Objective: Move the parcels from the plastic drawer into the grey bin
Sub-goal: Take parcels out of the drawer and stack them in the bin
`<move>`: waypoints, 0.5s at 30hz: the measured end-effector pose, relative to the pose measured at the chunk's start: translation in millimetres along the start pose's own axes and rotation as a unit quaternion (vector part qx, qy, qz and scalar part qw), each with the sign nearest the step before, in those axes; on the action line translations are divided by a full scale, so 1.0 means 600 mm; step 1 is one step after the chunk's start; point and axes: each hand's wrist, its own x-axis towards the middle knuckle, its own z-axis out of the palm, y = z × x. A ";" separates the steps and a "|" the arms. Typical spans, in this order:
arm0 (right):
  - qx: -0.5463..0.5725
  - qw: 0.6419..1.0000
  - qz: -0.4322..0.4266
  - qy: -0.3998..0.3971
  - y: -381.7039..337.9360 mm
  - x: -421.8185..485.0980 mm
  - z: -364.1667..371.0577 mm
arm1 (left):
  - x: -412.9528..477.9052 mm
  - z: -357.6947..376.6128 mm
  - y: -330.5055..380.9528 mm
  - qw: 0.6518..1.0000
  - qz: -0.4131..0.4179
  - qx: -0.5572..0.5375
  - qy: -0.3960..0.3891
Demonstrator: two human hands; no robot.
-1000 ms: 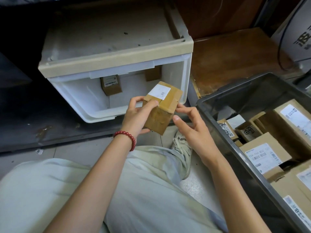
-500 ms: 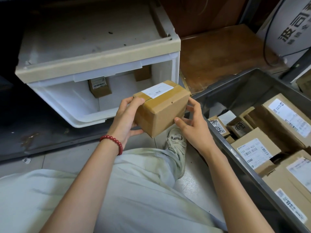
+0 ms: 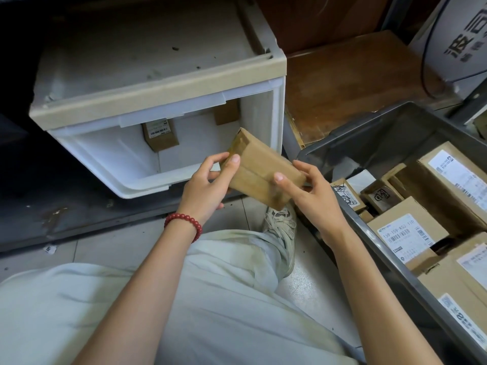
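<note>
A small brown cardboard parcel (image 3: 259, 169) is held in the air in front of the open white plastic drawer (image 3: 137, 180). My left hand (image 3: 208, 183) grips its left end, thumb on the top face. My right hand (image 3: 308, 191) grips its right end. The parcel's plain taped side faces up. Inside the drawer, one labelled parcel (image 3: 159, 135) stands against the back wall and another brown parcel (image 3: 226, 111) is partly hidden under the drawer's frame. The grey bin (image 3: 369, 138) stands to the right and holds several labelled parcels (image 3: 405, 233).
My legs in pale trousers and a shoe (image 3: 282, 227) lie below the hands on the tiled floor. A brown wooden board (image 3: 350, 83) lies behind the bin. A white box with black characters (image 3: 463, 40) and a black cable stand at the top right.
The parcel has been turned over in both hands: its white label, on top before, no longer shows. It has stayed in front of the drawer, near the bin's left rim.
</note>
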 end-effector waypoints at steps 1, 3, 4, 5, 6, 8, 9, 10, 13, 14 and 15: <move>0.008 1.000 -0.003 0.006 0.001 0.000 0.000 | 0.000 0.000 0.001 1.000 -0.001 -0.005 -0.002; 0.035 0.999 -0.001 0.012 0.003 0.002 0.000 | -0.001 -0.001 0.001 1.000 0.004 -0.006 -0.012; 0.050 0.999 0.002 0.012 0.003 0.004 -0.001 | -0.001 -0.001 0.000 1.000 0.009 -0.001 -0.019; 0.061 0.998 0.005 0.012 0.003 0.005 -0.001 | -0.001 -0.001 -0.004 1.000 0.013 0.004 -0.024; 0.068 0.998 0.009 0.014 0.002 0.005 -0.001 | 0.000 0.000 -0.007 0.999 0.018 0.009 -0.026; 0.069 0.997 0.017 0.019 0.001 0.005 -0.002 | 0.001 0.001 -0.011 0.999 0.033 0.029 -0.013; 0.070 0.997 0.023 0.020 0.001 0.005 -0.003 | 0.002 0.000 -0.011 0.998 0.042 0.042 -0.002; 0.074 0.997 0.029 0.020 0.003 0.005 -0.005 | 0.003 -0.001 -0.011 0.997 0.051 0.057 0.008; 0.104 0.993 0.050 0.011 0.005 0.006 -0.008 | 0.006 -0.003 -0.014 0.994 0.067 0.084 0.025; 0.110 0.993 0.053 0.006 0.005 0.006 -0.007 | 0.006 -0.003 -0.014 0.994 0.069 0.083 0.026; 0.110 0.993 0.054 0.001 0.004 0.005 -0.007 | 0.006 -0.003 -0.013 0.994 0.068 0.081 0.026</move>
